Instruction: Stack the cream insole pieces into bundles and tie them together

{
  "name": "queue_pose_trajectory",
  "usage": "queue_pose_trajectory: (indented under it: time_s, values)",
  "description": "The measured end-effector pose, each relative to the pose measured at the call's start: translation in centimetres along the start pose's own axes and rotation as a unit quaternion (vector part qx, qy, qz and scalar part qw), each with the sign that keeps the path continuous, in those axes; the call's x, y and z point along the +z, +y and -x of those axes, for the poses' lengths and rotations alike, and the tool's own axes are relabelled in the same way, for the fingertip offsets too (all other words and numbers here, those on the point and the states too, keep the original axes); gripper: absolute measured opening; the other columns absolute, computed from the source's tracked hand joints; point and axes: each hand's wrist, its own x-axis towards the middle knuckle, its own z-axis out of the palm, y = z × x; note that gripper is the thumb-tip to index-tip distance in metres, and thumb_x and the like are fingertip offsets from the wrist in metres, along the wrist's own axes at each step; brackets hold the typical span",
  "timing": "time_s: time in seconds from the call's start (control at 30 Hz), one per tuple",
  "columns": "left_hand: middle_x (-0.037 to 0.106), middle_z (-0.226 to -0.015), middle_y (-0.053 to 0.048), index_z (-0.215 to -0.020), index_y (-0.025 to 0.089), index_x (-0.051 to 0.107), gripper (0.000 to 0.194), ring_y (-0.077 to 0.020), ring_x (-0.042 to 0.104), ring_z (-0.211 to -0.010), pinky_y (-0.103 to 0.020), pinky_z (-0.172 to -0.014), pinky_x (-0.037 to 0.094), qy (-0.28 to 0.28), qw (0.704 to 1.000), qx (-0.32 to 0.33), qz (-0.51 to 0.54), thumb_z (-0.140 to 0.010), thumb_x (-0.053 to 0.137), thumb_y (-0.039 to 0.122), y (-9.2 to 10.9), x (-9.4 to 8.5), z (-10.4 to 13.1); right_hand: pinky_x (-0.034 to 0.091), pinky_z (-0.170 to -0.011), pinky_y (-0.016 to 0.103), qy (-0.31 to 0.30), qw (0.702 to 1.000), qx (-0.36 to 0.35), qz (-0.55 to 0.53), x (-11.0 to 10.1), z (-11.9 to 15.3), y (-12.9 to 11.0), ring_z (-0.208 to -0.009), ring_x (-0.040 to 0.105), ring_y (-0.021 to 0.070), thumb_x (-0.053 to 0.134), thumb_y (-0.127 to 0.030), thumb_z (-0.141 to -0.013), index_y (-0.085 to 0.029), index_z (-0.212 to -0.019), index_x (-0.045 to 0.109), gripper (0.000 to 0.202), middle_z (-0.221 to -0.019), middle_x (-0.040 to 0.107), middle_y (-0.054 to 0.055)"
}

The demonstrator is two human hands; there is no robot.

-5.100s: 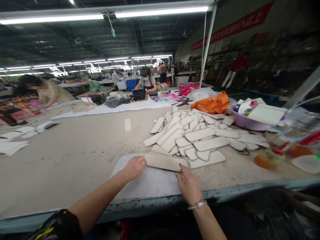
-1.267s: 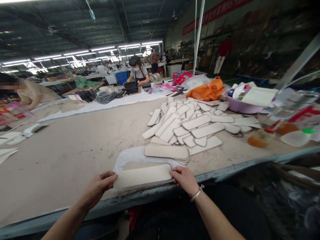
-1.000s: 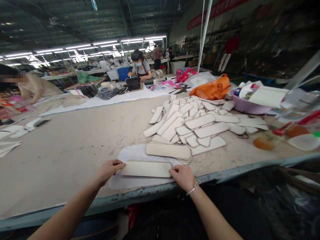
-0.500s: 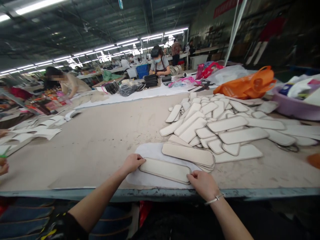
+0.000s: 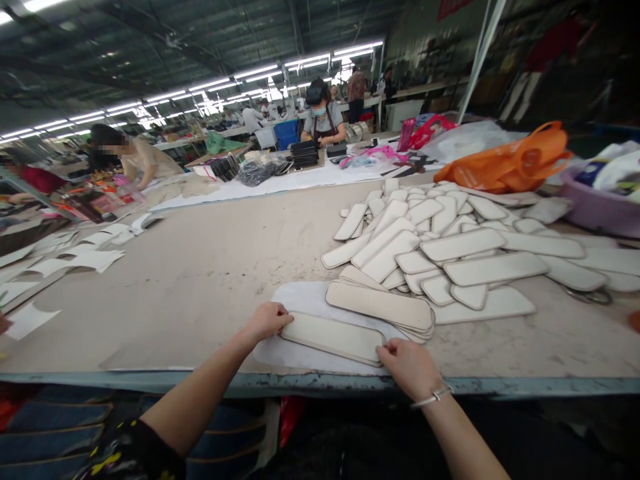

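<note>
- Since the frames of about a second ago, the cream panel point(image 5: 333, 337) has come down from between the raised hands and now lies along the white sheet point(image 5: 296, 295), close to the near edge of the table point(image 5: 200, 293).
- The cream panel is long and narrow, with rounded corners, a smooth, plain off-white face and a darker grey-brown line around its rim. It lies slightly aslant, its right end nearer the wearer.
- The left hand point(image 5: 270, 321) has its fingers pinching the upper left corner of the cream panel.
- The right hand point(image 5: 411, 365), with a silver bracelet point(image 5: 433, 398) at the wrist, has thumb and forefinger closed on the panel's right end.
- Just beyond the cream panel is a fanned stack of beige panels point(image 5: 380, 303), similar in outline and warmer in tone, partly on the white sheet.
- Behind and to the right spreads a loose heap of pale pieces point(image 5: 393, 253), dark-edged and round-cornered, lying over one another at many angles.
- Lettering: the orange bag point(image 5: 505, 163) beyond the heap carries faint, pale characters, too small to read; the red banner point(image 5: 453, 8) is cut off by the top of the view, its marks illegible.
- A purple basin point(image 5: 595, 207) stands at the right, curved white cut-outs point(image 5: 83, 257) lie at the left, and a masked person point(image 5: 325, 127) works across the table beside black pieces point(image 5: 304, 155).
</note>
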Motion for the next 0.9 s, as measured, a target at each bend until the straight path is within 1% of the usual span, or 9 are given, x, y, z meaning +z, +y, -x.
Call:
queue_pose_trajectory:
  time_s: [0.27, 0.33, 0.47, 0.53, 0.63, 0.7, 0.77, 0.83, 0.9]
  values:
    - [0.061, -0.053, 0.000, -0.063, 0.018, 0.060, 0.016, -0.0162, 0.057, -0.059, -0.025, -0.057, 0.037, 0.016, 0.999, -0.004, 0.035, -0.071, 0.055, 0.032, -0.4, 0.3, 0.2, 0.029, -0.057, 0.026, 0.003, 1.000, -0.006, 0.003, 0.0, 0.0, 0.0, -0.057, 0.052, 0.0167, 0.047, -0.038, -0.077, -0.022, -0.059, 0.060, 0.027, -0.057, 0.061, 0.003]
    - [0.062, -0.056, 0.000, -0.072, 0.018, 0.060, 0.014, -0.0159, 0.058, -0.059, -0.025, -0.056, 0.037, 0.033, 0.998, -0.009, 0.046, -0.069, 0.058, 0.032, -0.7, 0.6, 0.3, 0.029, -0.057, 0.026, 0.000, 1.000, -0.006, 0.001, -0.1, 0.0, 0.0, -0.057, 0.051, 0.0162, 0.047, -0.038, -0.077, -0.022, -0.059, 0.060, 0.027, -0.057, 0.061, 0.003]
    - [0.062, -0.067, 0.002, -0.099, 0.017, 0.055, 0.035, -0.0140, 0.057, -0.062, -0.024, -0.060, 0.041, 0.090, 0.994, -0.006, 0.069, -0.071, 0.062, 0.036, -1.5, 1.5, 1.5, 0.029, -0.057, 0.026, -0.005, 1.000, -0.003, 0.000, -0.1, 0.0, 0.0, -0.058, 0.052, 0.0160, 0.048, -0.038, -0.077, -0.022, -0.061, 0.062, 0.027, -0.057, 0.061, 0.003]
    - [0.058, -0.070, 0.001, -0.100, 0.017, 0.056, 0.031, -0.0127, 0.055, -0.062, -0.025, -0.062, 0.043, 0.143, 0.986, 0.045, 0.071, -0.077, 0.058, 0.038, -2.1, 2.1, 2.6, 0.029, -0.057, 0.026, -0.003, 1.000, -0.004, 0.005, -0.1, 0.0, 0.1, -0.058, 0.052, 0.0161, 0.048, -0.038, -0.077, -0.022, -0.061, 0.062, 0.027, -0.058, 0.062, 0.003]
    - [0.058, -0.076, -0.003, -0.096, 0.016, 0.063, 0.025, -0.0123, 0.055, -0.066, -0.025, -0.064, 0.046, 0.210, 0.961, 0.167, 0.064, -0.083, 0.055, 0.036, -3.2, 2.8, 4.1, 0.030, -0.058, 0.026, -0.001, 1.000, -0.008, 0.010, 0.0, -0.1, 0.0, -0.058, 0.053, 0.0163, 0.047, -0.038, -0.078, -0.021, -0.061, 0.062, 0.028, -0.059, 0.062, 0.004]
    - [0.062, -0.092, -0.008, -0.102, 0.017, 0.065, 0.025, -0.0146, 0.060, -0.081, -0.027, -0.074, 0.050, 0.208, 0.946, 0.242, 0.051, -0.084, 0.055, 0.032, -3.9, 3.2, 4.7, 0.030, -0.058, 0.027, -0.004, 1.000, -0.009, 0.011, 0.0, -0.1, 0.0, -0.059, 0.054, 0.0169, 0.048, -0.039, -0.078, -0.021, -0.062, 0.063, 0.028, -0.059, 0.062, 0.004]
    - [0.063, -0.105, -0.010, -0.104, 0.019, 0.067, 0.024, -0.0170, 0.060, -0.095, -0.030, -0.084, 0.050, 0.193, 0.933, 0.301, 0.028, -0.085, 0.055, 0.028, -4.4, 3.5, 5.0, 0.030, -0.058, 0.027, -0.007, 1.000, -0.007, 0.012, -0.1, -0.1, 0.0, -0.060, 0.055, 0.0175, 0.048, -0.040, -0.078, -0.022, -0.063, 0.063, 0.028, -0.059, 0.063, 0.004]
    - [0.066, -0.105, -0.009, -0.102, 0.021, 0.069, 0.022, -0.0172, 0.061, -0.096, -0.032, -0.086, 0.051, 0.193, 0.925, 0.328, 0.011, -0.086, 0.055, 0.025, -4.7, 3.8, 4.9, 0.029, -0.058, 0.027, -0.008, 1.000, -0.007, 0.016, -0.1, -0.1, 0.0, -0.060, 0.055, 0.0176, 0.048, -0.040, -0.078, -0.022, -0.063, 0.063, 0.028, -0.059, 0.063, 0.004]
    - [0.068, -0.100, -0.008, -0.099, 0.021, 0.070, 0.020, -0.0161, 0.063, -0.091, -0.031, -0.084, 0.053, 0.208, 0.921, 0.330, 0.012, -0.086, 0.055, 0.024, -4.9, 4.2, 4.7, 0.029, -0.057, 0.026, -0.007, 1.000, -0.011, 0.017, -0.1, -0.1, 0.0, -0.060, 0.055, 0.0171, 0.048, -0.040, -0.079, -0.022, -0.062, 0.062, 0.029, -0.059, 0.063, 0.003]
